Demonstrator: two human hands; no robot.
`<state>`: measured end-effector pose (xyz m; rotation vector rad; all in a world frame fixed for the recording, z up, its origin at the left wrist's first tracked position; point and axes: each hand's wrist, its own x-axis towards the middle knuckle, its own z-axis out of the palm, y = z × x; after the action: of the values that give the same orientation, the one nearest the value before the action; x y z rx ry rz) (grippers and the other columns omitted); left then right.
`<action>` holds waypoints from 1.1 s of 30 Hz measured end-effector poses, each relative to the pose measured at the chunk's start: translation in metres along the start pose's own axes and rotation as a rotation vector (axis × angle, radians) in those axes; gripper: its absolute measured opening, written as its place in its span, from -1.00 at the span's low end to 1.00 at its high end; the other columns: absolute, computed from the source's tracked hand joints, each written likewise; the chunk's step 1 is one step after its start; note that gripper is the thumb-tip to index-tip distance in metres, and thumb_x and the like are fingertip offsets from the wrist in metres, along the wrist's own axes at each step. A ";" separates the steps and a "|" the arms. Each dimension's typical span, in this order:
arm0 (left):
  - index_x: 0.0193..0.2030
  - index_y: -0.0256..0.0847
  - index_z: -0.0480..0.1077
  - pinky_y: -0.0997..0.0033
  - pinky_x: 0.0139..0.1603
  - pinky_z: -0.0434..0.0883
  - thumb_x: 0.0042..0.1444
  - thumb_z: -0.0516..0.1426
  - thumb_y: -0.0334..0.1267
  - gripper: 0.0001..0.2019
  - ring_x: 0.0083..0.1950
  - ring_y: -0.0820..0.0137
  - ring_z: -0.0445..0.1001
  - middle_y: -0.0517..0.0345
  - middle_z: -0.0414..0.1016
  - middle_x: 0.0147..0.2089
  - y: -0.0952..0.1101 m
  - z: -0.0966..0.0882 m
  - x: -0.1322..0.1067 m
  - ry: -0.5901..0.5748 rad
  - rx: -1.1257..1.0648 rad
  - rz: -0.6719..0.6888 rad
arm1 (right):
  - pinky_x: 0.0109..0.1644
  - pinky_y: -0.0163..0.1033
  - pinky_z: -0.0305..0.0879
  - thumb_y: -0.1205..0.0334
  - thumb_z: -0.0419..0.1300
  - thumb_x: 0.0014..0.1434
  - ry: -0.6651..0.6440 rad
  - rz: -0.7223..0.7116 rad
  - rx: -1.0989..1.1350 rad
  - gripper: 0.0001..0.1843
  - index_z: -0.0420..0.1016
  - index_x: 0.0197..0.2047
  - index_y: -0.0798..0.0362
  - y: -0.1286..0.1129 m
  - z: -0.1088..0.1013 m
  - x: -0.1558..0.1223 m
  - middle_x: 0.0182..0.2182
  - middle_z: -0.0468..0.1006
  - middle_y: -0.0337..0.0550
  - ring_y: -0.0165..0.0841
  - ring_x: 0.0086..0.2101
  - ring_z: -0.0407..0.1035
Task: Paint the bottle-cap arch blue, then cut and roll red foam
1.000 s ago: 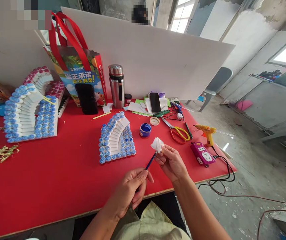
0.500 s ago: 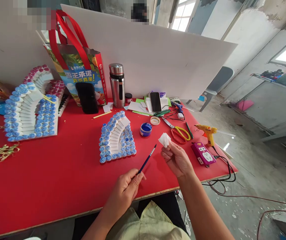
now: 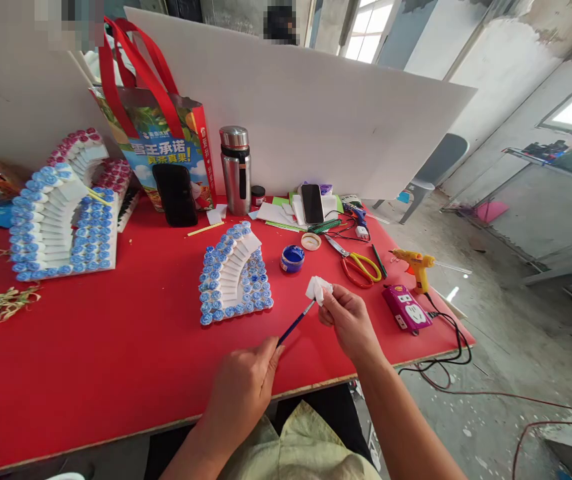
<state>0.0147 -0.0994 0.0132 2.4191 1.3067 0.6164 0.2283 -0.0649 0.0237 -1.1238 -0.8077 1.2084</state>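
Observation:
Closed round the handle of a thin blue paintbrush (image 3: 295, 327) is my left hand (image 3: 250, 373), near the table's front edge. My right hand (image 3: 349, 320) pinches a crumpled white tissue (image 3: 317, 289). The brush's tip meets the tissue, and its bristles are hidden there. Just beyond stands an open jar of blue paint (image 3: 292, 259), its pale lid (image 3: 311, 241) lying behind it. Left of the jar lies a white arch-shaped piece (image 3: 236, 277) edged with rows of small blue-and-white rosettes.
Red-and-yellow-handled scissors (image 3: 361, 268), a purple power socket (image 3: 407, 309) and a yellow glue gun (image 3: 419, 267) lie at the right. A steel flask (image 3: 236, 170), a shopping bag (image 3: 161, 133) and a black phone (image 3: 175, 195) stand behind. Another blue rosette piece (image 3: 61, 227) is at left.
My right hand has brought the tissue left and down onto the brush tip. My left hand has turned slightly, still holding the brush. The rosette piece stays in place.

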 end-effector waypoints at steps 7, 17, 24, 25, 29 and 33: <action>-0.17 -0.22 0.41 0.41 -0.52 0.19 0.41 -0.03 -0.28 -0.79 -0.57 0.35 0.49 0.22 0.45 -0.58 -0.007 -0.007 -0.001 0.135 0.127 0.120 | -0.52 -0.36 -0.06 -0.02 0.47 0.01 0.100 0.039 0.134 -0.57 0.39 -0.51 0.08 -0.011 -0.005 0.002 -0.59 0.15 -0.37 -0.56 -0.57 -0.05; -0.11 -0.24 0.44 0.42 -0.55 0.24 0.39 -0.02 -0.30 -0.79 -0.59 0.37 0.48 0.21 0.45 -0.59 -0.007 -0.007 0.000 0.205 0.181 0.183 | -0.51 -0.31 -0.13 0.04 0.39 0.13 0.055 -0.013 -0.004 -0.64 0.41 -0.49 0.08 -0.005 0.004 -0.008 -0.60 0.14 -0.36 -0.54 -0.57 -0.06; -0.09 -0.24 0.46 0.46 -0.55 0.28 0.41 -0.08 -0.30 -0.72 -0.58 0.39 0.50 0.17 0.51 -0.56 -0.005 -0.013 0.005 0.223 0.200 0.182 | -0.51 -0.28 0.00 -0.09 0.25 0.23 -0.032 0.095 0.155 -0.53 0.50 -0.51 0.13 -0.016 0.003 -0.011 -0.58 0.41 -0.16 -0.49 -0.59 0.08; -0.09 -0.25 0.46 0.45 -0.56 0.27 0.41 -0.08 -0.30 -0.72 -0.58 0.39 0.50 0.17 0.50 -0.56 -0.005 -0.013 0.005 0.223 0.215 0.186 | -0.52 -0.29 0.00 -0.10 0.24 0.23 -0.021 0.118 0.184 -0.52 0.51 -0.50 0.13 -0.015 0.002 -0.010 -0.55 0.46 -0.12 -0.50 -0.59 0.08; -0.07 -0.28 0.46 0.43 -0.57 0.23 0.41 -0.08 -0.31 -0.72 -0.60 0.37 0.48 0.19 0.47 -0.60 -0.005 -0.012 0.005 0.225 0.260 0.196 | -0.54 -0.32 -0.03 -0.03 0.32 0.19 -0.049 0.124 0.218 -0.58 0.53 -0.51 0.14 -0.009 0.001 -0.008 -0.56 0.45 -0.14 -0.54 -0.60 -0.01; -0.10 -0.26 0.45 0.42 -0.57 0.19 0.40 -0.06 -0.32 -0.74 -0.60 0.37 0.48 0.18 0.50 -0.58 -0.004 -0.013 0.005 0.202 0.234 0.181 | -0.52 -0.34 0.00 0.06 0.35 0.18 -0.107 0.083 0.247 -0.68 0.56 -0.46 0.13 -0.008 0.001 -0.008 -0.53 0.41 -0.21 -0.56 -0.57 -0.01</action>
<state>0.0078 -0.0918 0.0234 2.7490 1.3099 0.8160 0.2282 -0.0724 0.0327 -0.9040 -0.6750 1.4064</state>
